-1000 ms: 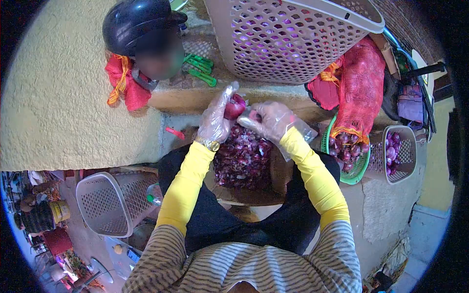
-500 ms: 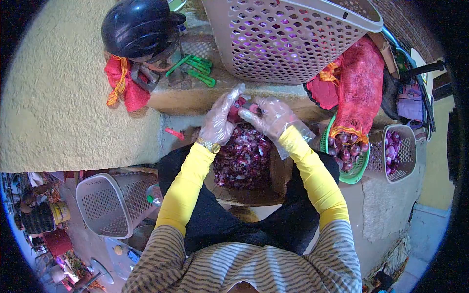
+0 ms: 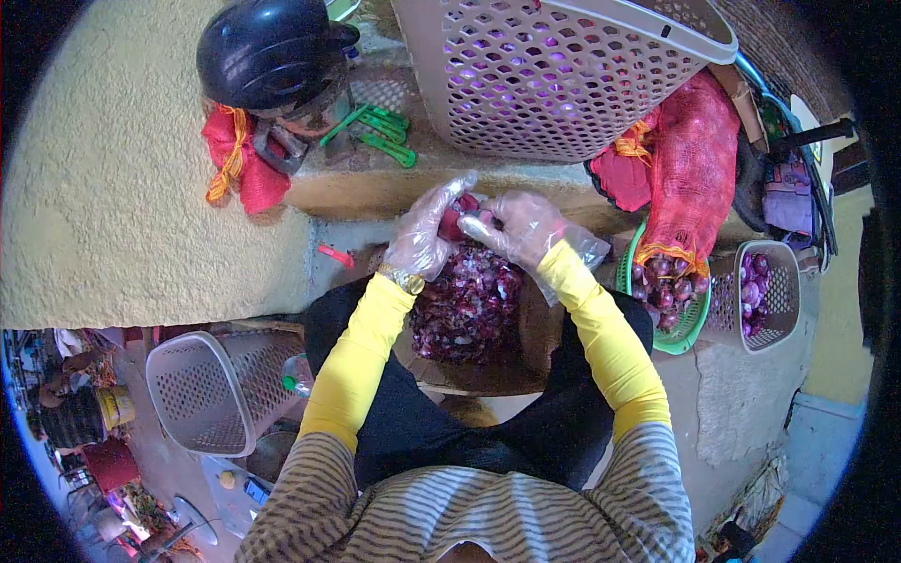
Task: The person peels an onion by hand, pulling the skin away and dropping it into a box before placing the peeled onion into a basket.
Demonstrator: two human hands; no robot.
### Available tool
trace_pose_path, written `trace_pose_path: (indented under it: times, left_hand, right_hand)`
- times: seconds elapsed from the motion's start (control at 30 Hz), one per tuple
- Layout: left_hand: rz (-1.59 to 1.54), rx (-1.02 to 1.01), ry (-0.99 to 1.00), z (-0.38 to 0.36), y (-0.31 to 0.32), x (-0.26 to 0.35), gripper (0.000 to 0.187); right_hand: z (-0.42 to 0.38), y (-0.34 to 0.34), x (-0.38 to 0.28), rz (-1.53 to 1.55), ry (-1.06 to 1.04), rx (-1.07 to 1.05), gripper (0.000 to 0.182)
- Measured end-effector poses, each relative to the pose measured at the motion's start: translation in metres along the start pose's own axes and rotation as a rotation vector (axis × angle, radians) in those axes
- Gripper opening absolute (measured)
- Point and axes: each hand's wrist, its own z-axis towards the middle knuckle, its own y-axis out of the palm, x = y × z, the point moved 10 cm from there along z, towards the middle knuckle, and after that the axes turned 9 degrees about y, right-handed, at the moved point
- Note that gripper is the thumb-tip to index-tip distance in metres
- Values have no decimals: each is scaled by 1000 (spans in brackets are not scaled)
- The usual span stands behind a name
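In a clear plastic glove, my left hand (image 3: 420,233) is closed round a red onion (image 3: 452,221). My right hand (image 3: 527,230), gloved the same way, is curled with its thumb against the onion's right side. A small dark thing shows between its thumb and fingers, too hidden to name. Below both hands, between my knees, a cardboard box (image 3: 538,342) holds a heap of purple onion skins (image 3: 465,305).
A large perforated basket (image 3: 554,89) of onions stands ahead. To the right are a red mesh sack (image 3: 693,159), a green basket (image 3: 696,324) of unpeeled onions and a smaller basket (image 3: 786,305). A helmet (image 3: 267,56) and green-handled cutters (image 3: 385,131) lie ahead left; another basket (image 3: 202,394) lies left.
Both hands have shifted slightly downward with the onion, and my right fingers have curled in closer to it. The surroundings look the same.
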Motion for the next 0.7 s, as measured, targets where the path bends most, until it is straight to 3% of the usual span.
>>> trace_pose_path:
  times: [0.17, 0.23, 0.37, 0.43, 0.57, 0.7]
  left_hand:
    - [-33, -7, -51, -1, -5, -2, 36]
    - [427, -231, 232, -7, 12, 31, 66]
    - [566, -207, 374, 0, 12, 48, 54]
    - [-522, 62, -301, -1, 4, -1, 44]
    - [-418, 2, -276, -2, 4, -11, 39]
    - [-495, 46, -332, -3, 8, -18, 35]
  right_hand:
    - [-5, 6, -6, -87, -29, -103, 62]
    - [-9, 10, -15, -160, -19, -159, 61]
    - [-13, 22, -15, -228, -43, -173, 58]
    - [-13, 13, -9, -148, -21, -124, 57]
    - [-10, -17, -5, -115, 65, 68, 58]
    - [-9, -20, -4, -71, 80, 74, 63]
